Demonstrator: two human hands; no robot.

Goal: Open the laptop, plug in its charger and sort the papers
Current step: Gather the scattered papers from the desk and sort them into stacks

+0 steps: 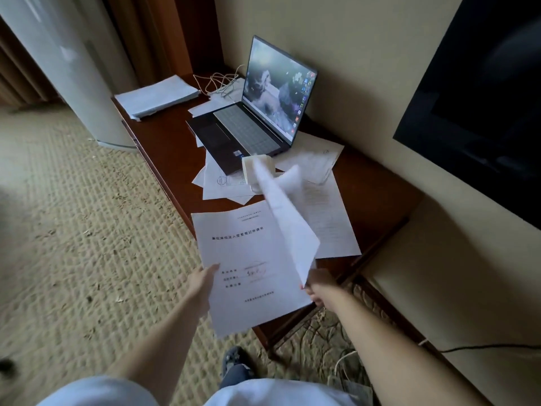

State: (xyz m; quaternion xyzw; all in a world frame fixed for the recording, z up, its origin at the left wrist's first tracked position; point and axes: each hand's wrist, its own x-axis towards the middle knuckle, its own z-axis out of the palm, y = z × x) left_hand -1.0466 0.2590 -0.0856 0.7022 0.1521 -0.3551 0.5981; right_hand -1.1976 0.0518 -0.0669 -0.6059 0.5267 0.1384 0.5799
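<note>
Papers are still mostly unsorted. At far left, one neat stack (156, 96) is sitting on the counter (164, 148). My left grip (202, 284) is holding the printed sheet (248, 259) by its edge. Behind it, the laptop (257, 118) is standing open and lit, loose papers (319, 200) lying around it. The white cable (221, 82) is coiling behind; whether it is plugged in, I cannot tell. My right grip (317, 287) is pinching a lifted page (287, 218).
</note>
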